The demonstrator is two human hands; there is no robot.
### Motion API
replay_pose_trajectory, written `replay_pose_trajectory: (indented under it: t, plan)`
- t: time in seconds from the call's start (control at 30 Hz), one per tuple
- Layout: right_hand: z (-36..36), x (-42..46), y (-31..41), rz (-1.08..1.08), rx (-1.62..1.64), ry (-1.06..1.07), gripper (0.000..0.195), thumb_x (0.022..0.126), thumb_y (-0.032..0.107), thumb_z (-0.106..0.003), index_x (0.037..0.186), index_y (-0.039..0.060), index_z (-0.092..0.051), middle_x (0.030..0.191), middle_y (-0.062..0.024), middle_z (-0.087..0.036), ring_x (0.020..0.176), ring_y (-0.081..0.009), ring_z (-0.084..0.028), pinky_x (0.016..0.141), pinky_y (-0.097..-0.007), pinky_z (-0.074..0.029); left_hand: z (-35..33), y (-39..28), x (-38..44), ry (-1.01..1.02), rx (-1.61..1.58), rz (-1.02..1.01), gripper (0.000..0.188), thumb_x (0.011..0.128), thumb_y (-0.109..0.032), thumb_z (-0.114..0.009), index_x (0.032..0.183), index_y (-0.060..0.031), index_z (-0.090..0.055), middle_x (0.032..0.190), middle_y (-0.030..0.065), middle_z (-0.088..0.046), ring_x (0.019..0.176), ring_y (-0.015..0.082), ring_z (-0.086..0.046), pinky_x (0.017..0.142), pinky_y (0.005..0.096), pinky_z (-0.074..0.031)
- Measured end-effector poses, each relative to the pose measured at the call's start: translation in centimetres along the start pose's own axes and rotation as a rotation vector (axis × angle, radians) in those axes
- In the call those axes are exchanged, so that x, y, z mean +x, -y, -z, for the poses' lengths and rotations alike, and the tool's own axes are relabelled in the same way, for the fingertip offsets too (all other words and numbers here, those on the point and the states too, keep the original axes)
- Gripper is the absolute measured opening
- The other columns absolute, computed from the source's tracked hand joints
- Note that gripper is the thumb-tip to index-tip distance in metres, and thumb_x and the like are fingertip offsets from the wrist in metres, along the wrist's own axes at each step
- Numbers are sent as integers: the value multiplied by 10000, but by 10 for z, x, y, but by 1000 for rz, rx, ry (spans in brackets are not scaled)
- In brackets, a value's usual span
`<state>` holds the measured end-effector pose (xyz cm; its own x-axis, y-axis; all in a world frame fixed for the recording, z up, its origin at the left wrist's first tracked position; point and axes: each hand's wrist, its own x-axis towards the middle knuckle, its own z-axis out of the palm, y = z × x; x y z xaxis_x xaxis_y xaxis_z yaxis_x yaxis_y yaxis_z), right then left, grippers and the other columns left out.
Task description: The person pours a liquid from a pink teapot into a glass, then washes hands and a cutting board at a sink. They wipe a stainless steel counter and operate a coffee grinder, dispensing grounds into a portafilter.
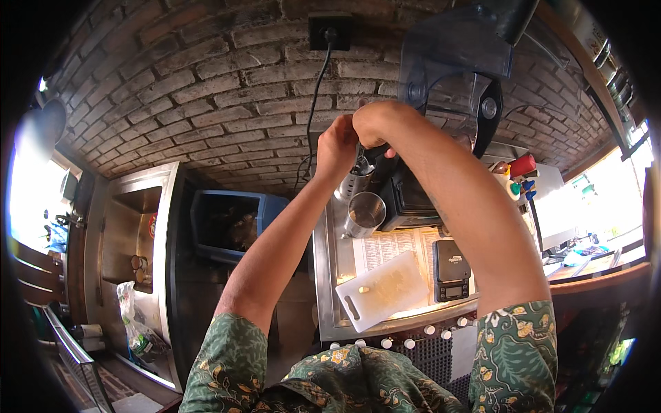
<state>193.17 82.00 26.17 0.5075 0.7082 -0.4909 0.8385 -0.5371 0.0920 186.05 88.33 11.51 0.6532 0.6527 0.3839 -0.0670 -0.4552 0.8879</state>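
Observation:
Both of my hands are raised close together above the far end of the steel counter, against the brick wall. My left hand (338, 147) has curled fingers, and my right hand (373, 124) bends inward beside it; whatever lies between the fingers is hidden. Just beneath them, metal utensils stand in a perforated steel holder (353, 186). Nearer stands a steel cylinder (365, 213), open at the top. A white cutting board (387, 291) with a small pale piece (364, 289) on it lies aslant on the counter, left of a black digital scale (451, 271).
A black appliance (410, 199) and a blender with a clear cover (454, 46) stand at the wall. Squeeze bottles (512, 189) are on the right. Left are a blue bin (276, 209) and a steel sink (121, 248). A power cord (315, 98) hangs from the wall.

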Motion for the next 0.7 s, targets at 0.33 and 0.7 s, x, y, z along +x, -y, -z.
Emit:
replay_pose_trajectory:
  t: [0.33, 0.7]
  plan:
    - [-33, 46, -11, 35, 72, -246, 209, 771, 111, -820, 918, -36, -795, 862, -176, -790, 759, -254, -796, 716, -386, -650, 4, 43, 20, 75, -406, 147, 234, 973, -3, -665, 1203, -48, -663, 1027, 10, -727, 958, 113, -664, 896, 286, -508]
    - [-63, 47, -31, 157, 336, -404, 149, 820, 113, -781, 858, -27, -750, 661, -149, -736, 619, -230, -763, 682, -379, -626, 3, 60, -1, 189, -394, 98, 306, 982, 69, -641, 1260, -57, -627, 1106, 19, -714, 1049, 107, -656, 940, 266, -498]
